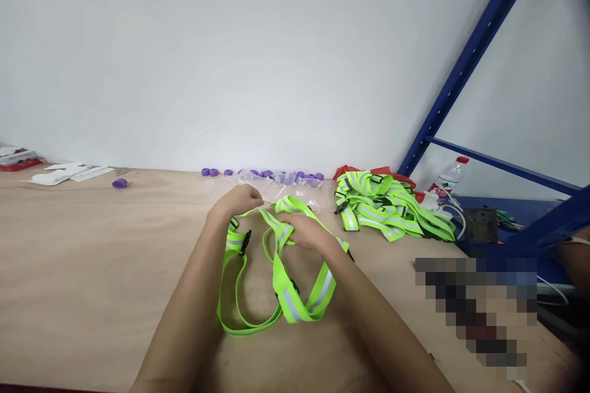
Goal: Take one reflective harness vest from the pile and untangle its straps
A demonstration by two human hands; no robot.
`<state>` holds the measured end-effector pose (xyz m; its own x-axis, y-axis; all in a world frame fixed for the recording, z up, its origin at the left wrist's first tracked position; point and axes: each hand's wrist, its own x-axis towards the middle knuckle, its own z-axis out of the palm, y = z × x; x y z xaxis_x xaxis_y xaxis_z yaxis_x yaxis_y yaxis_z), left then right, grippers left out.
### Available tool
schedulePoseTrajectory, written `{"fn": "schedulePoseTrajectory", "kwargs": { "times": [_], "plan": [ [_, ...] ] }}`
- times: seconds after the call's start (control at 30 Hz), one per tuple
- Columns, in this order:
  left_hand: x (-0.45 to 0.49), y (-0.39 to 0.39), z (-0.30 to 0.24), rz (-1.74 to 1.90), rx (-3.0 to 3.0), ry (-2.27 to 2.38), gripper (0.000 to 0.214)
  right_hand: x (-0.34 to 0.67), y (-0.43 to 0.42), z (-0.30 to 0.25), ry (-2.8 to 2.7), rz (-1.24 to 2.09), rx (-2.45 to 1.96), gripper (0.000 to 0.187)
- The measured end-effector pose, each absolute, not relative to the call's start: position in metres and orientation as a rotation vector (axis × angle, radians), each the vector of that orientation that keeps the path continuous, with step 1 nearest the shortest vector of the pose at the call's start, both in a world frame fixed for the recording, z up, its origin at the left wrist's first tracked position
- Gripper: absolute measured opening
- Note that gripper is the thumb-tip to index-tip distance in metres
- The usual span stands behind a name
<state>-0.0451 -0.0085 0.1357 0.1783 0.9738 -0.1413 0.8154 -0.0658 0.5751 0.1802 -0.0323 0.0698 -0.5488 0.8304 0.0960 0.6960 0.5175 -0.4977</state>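
A neon-green reflective harness [291, 307] with silver stripes and black plastic buckles hangs in loops between my hands, low over the wooden tabletop. My left hand [238, 199] has its fingers closed on the strap at the upper left, the fingertips partly hidden. Farther right, my right hand [308, 231] grips a striped strap near the top of the bundle. One black buckle [246, 242] dangles below my left hand. Behind my hands lies a clear plastic bag [295, 193].
A heap of similar green straps [391, 206] lies on red plastic at the right. Purple caps [267, 174] line the wall. White paper strips [69, 173] lie at the far left. A blue metal frame [470, 61] and a bottle [449, 177] stand at the right.
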Motion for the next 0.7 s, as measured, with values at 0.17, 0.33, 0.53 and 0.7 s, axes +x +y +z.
{"fn": "schedulePoseTrajectory", "kwargs": {
  "times": [0.17,0.33,0.53,0.7],
  "plan": [
    [-0.014,-0.012,0.122,0.184,1.678,1.583,0.056,0.189,-0.025,0.068,-2.407,0.614,-1.339,0.019],
    [-0.004,-0.009,0.114,0.141,1.528,1.548,0.066,0.196,-0.025,0.086,-2.253,0.581,-1.269,0.014],
    [-0.003,-0.009,0.116,0.419,1.456,1.39,0.059,0.193,-0.027,0.094,-2.027,0.542,-1.201,0.019],
    [0.005,-0.011,0.116,0.621,1.389,1.259,0.055,0.187,-0.025,0.088,-1.957,0.551,-1.153,0.02]
  ]
}}
